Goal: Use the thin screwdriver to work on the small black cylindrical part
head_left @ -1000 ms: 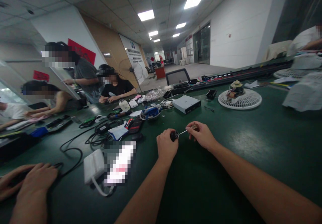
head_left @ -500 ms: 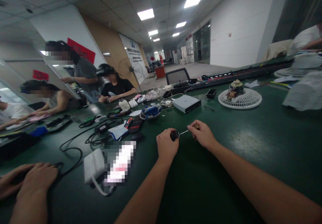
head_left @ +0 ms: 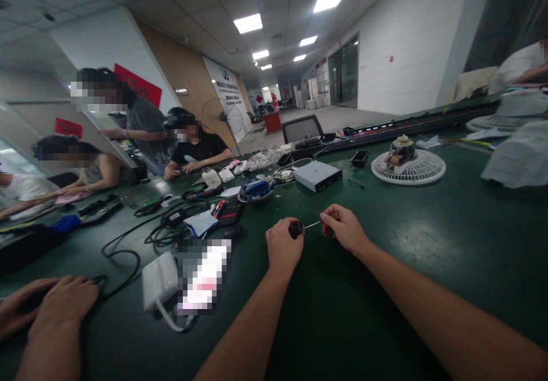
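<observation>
My left hand is shut around a small black-handled screwdriver above the green work table. Its thin metal shaft points right towards my right hand. The fingertips of my right hand pinch the far end of the shaft, along with a small brownish part that they mostly hide. Both hands are raised close together, and the shaft tip is hidden.
A co-worker's hand rests at lower left near a white power adapter, a pixelated flat item and black cables. A silver box and a white fan guard with motor stand ahead.
The brownish part at my right fingertips shows less than before, and my right hand sits slightly lower. The whole view has tilted slightly.
</observation>
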Demonstrator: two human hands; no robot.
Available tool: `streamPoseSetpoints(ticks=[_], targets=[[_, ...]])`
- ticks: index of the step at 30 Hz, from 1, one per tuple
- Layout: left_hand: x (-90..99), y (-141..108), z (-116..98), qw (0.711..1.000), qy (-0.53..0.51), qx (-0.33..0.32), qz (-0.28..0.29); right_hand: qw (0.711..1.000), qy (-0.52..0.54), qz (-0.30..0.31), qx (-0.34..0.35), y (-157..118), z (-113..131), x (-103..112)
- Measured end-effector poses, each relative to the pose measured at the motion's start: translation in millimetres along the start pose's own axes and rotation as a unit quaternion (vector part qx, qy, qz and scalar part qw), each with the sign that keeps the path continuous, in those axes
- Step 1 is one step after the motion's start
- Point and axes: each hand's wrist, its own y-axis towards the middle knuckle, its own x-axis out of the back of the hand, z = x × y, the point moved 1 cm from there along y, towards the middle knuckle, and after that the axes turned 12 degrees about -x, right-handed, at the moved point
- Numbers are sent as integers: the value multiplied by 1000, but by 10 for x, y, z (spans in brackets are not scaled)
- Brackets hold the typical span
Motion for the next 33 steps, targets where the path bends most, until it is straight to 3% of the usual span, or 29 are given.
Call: streamPoseSetpoints(ticks=[5, 11, 18, 24, 29, 33], targets=[[4, 1, -28, 1000, -1, -10, 1, 1000, 19, 13, 5, -2, 17, 9], [-4, -1, -31, 1000, 5, -13, 3, 999, 7, -32, 1, 0, 10, 6], [-30, -8, -11, 1000, 11, -17, 1, 1000, 11, 6, 9, -28, 38, 0], [-30, -9, -5, 1000, 13, -26, -2, 999, 6, -33, 13, -12, 18, -5], [-26, -10, -4, 999, 15, -30, -1, 1000, 7, 1, 15, -26, 31, 2], [-20, -10, -6, 999, 15, -34, -3, 1000, 16, -15, 22, -31, 30, 5]])
